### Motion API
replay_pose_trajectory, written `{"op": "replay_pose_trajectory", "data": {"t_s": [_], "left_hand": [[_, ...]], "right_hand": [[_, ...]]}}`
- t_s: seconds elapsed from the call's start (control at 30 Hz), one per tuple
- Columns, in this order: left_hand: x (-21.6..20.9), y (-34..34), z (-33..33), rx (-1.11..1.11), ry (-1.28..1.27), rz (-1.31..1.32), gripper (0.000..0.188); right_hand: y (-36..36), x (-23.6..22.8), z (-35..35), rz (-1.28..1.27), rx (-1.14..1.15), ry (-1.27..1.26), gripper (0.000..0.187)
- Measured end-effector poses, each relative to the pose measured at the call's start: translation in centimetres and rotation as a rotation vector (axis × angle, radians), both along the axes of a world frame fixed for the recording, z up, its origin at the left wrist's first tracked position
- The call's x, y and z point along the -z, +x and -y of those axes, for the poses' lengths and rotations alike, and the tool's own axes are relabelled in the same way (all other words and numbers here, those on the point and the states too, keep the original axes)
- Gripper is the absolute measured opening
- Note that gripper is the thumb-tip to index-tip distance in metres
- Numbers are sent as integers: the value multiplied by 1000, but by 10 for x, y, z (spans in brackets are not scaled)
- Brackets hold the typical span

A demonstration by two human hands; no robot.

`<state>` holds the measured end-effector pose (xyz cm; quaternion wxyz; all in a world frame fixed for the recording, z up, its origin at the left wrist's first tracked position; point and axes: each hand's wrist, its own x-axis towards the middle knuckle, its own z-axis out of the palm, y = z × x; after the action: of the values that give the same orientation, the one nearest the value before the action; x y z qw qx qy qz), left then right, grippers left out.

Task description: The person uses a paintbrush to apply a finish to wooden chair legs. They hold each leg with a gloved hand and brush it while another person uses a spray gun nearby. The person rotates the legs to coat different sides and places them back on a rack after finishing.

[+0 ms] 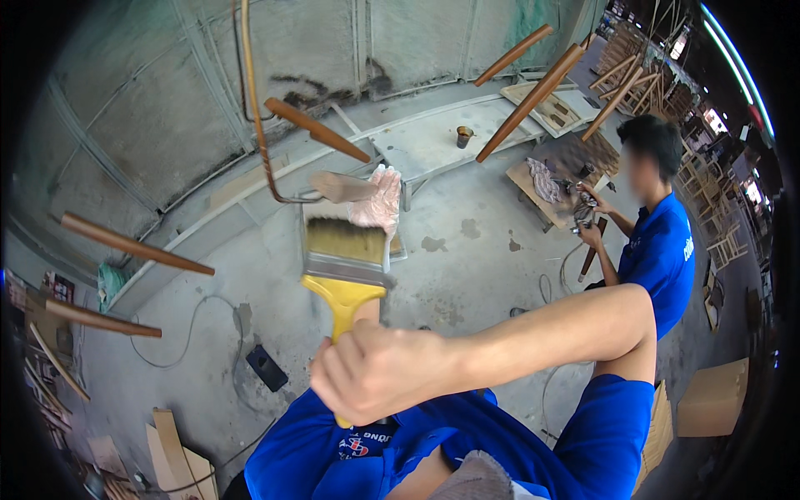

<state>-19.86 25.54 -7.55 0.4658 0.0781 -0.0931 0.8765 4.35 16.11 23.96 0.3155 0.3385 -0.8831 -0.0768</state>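
Observation:
My right hand (379,371) is bare and closed round the yellow handle of a wide, flat paintbrush (343,242). The brush's bristles point away from me and are darkened at the tips. Just beyond them is my left hand (382,200), in a thin, clear plastic glove stained reddish. It grips one end of a brown wooden piece (340,186), which looks blurred. Beside that piece is the bent lower end of a metal hook (287,198). The brush hides much of my left forearm and part of the glove.
Brown wooden legs (317,131) hang around me at left and right. A dark cup (463,136) stands on a long pale bench (429,142). At right, a co-worker (658,217) in blue handles a wooden piece and a cloth. A phone (267,367) and hoses lie on the floor.

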Motion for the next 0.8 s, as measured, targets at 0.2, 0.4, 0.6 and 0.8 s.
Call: {"op": "replay_pose_trajectory", "data": {"t_s": [0.2, 0.4, 0.6, 0.8], "left_hand": [[5, -21, 63, -47, -119, 104, 105], [15, -47, 148, -134, -71, 81, 101], [29, -56, 180, -101, 428, 75, 104], [70, -79, 193, -186, -204, 178, 112]], "right_hand": [[0, -6, -33, 215, 156, -1107, 11], [-140, 74, 24, -424, -304, -1812, 24], [-223, 187, 55, -63, 78, -1392, 18], [-109, 261, -15, -170, 505, -995, 9]]}}
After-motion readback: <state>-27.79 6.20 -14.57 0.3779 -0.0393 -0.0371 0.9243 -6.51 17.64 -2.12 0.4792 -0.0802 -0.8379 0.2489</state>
